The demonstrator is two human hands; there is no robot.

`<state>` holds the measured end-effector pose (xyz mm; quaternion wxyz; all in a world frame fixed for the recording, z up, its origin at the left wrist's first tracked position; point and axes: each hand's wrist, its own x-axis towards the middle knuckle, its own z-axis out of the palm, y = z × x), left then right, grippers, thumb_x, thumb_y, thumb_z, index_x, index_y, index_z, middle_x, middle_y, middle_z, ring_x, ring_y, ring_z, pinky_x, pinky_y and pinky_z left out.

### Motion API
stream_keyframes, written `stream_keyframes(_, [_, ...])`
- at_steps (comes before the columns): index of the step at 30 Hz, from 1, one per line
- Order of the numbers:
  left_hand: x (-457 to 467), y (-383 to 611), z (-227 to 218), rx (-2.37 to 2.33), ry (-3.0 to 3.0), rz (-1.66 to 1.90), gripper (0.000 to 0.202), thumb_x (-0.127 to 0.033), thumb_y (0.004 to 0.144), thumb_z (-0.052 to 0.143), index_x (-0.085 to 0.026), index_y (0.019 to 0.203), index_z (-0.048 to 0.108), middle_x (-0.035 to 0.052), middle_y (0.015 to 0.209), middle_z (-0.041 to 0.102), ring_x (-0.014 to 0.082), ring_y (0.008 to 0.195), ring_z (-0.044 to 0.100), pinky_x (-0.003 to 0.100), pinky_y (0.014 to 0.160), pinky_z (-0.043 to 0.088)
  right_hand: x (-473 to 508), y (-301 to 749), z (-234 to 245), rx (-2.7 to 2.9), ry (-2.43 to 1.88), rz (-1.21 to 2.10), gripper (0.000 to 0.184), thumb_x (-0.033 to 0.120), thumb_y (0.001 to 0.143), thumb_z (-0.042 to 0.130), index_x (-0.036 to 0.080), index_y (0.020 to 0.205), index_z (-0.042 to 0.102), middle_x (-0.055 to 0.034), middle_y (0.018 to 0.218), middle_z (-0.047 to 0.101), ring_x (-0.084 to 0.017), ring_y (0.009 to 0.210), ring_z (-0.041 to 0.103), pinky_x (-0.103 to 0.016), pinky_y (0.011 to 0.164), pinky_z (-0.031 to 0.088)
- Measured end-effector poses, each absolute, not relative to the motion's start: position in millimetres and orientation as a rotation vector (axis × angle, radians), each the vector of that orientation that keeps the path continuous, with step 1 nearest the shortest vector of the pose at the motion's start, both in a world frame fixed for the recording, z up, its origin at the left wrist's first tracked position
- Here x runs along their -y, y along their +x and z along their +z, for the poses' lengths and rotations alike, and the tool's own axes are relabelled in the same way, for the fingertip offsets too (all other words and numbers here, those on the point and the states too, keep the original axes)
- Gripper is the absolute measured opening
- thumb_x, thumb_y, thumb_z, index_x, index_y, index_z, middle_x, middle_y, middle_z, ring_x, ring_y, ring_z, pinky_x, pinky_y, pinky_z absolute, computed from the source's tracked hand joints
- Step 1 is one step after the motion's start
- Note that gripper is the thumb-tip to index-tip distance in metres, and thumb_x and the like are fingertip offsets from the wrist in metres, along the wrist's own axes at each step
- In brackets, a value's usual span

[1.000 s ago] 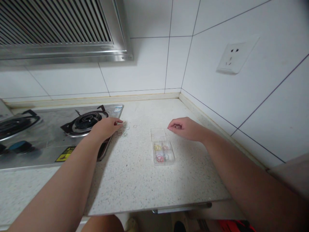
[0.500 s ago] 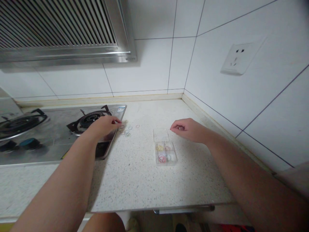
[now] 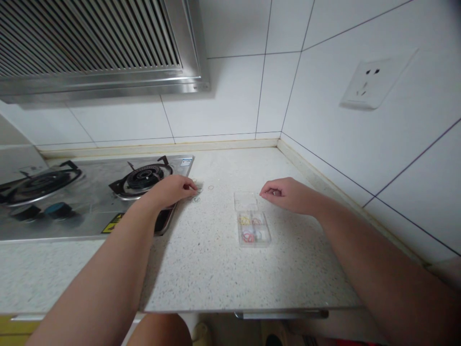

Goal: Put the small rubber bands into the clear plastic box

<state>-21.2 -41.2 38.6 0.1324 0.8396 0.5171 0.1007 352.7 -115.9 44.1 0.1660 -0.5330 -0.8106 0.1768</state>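
A small clear plastic box (image 3: 253, 228) with compartments lies on the speckled countertop (image 3: 216, 269), with small coloured rubber bands inside. Its clear lid (image 3: 245, 201) lies flat behind it. Several loose rubber bands (image 3: 211, 187) are scattered on the counter left of the box. My left hand (image 3: 171, 190) rests on them, its fingertips pinched together at the bands. My right hand (image 3: 286, 194) rests on the counter just right of the lid, fingers curled in loosely; what they hold, if anything, is hidden.
A steel gas hob (image 3: 82, 192) with two burners fills the left of the counter, under a range hood (image 3: 97, 48). White tiled walls meet in a corner behind. A wall socket (image 3: 370, 81) is on the right wall. The counter's front edge runs below my arms.
The view has shifted a little. My left hand's fingertips have pressed down onto the loose rubber bands. My right hand has stayed by the lid.
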Motion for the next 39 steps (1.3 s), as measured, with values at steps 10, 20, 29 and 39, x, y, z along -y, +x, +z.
stream_keyframes(10, [39,-17,33,-1.588,2.508,0.209,0.026,-0.045,0.081,0.063,-0.025,0.089,0.077,0.0043,0.089,0.074,0.0213,0.079,0.064,0.03,0.071,0.042,116,353,43,2.302,-1.529,0.521,0.033,0.044,0.087,0.054,0.019,0.098,0.073,-0.0036,0.087,0.069,-0.008,0.075,0.058,-0.022,0.069,0.038])
stream_keyframes(20, [39,-18,31,-1.615,2.521,0.199,0.026,-0.046,0.083,0.061,-0.025,0.087,0.075,0.0045,0.089,0.074,0.0224,0.08,0.064,0.031,0.07,0.041,117,354,43,2.328,-1.546,0.509,0.032,0.044,0.087,0.053,0.02,0.097,0.072,-0.0022,0.086,0.068,-0.007,0.074,0.057,-0.021,0.068,0.037])
stream_keyframes(29, [47,-6,38,-1.623,2.418,0.516,0.03,-0.044,0.087,0.056,-0.018,0.089,0.069,0.0062,0.085,0.07,0.0194,0.073,0.06,0.03,0.066,0.04,117,353,43,2.319,-1.536,0.519,0.033,0.044,0.087,0.053,0.019,0.097,0.072,-0.0033,0.087,0.069,-0.007,0.075,0.058,-0.021,0.069,0.037])
stream_keyframes(39, [90,61,41,-1.106,1.821,1.048,0.029,-0.045,0.091,0.057,-0.016,0.089,0.058,0.0013,0.073,0.058,0.01,0.058,0.047,0.022,0.051,0.035,118,351,42,2.262,-1.456,0.536,0.035,0.045,0.088,0.054,0.016,0.098,0.072,-0.0029,0.078,0.066,-0.005,0.066,0.052,-0.019,0.062,0.035])
